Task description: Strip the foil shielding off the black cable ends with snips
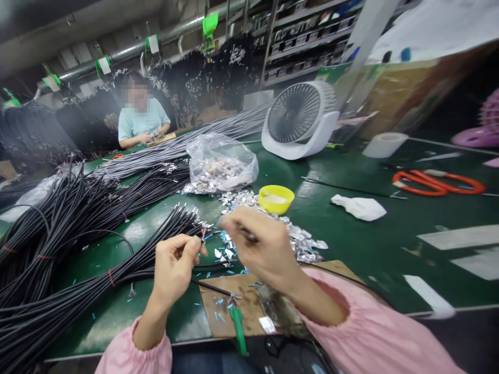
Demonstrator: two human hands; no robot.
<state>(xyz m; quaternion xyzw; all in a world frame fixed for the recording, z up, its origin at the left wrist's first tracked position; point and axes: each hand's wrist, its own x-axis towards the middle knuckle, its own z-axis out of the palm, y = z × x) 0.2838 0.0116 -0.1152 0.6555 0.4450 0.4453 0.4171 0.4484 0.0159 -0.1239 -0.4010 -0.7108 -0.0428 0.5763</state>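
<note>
My left hand [175, 265] is closed in a pinch at the stripped end of a cable, where thin coloured wires [203, 235] show at the fingertips. Close by on the right, my right hand [263, 249] is curled shut, its fingertips smeared by motion. Something dark shows within its fingers, too hidden to name. Left of my hands lies a bundle of black cables [156, 244] with silvery ends, tied by a red band [112, 278]. Below the hands, a green-handled tool [238, 330] and a black cable end [212, 286] lie on a brown board [210, 311].
Foil scraps [304, 241] and blue bits surround a yellow bowl [276, 200]. Behind stand a clear bag of scraps [222, 163] and a white fan [298, 119]. Orange-handled scissors [436, 183] lie at right. Across the green table [346, 249] sits a co-worker [142, 122].
</note>
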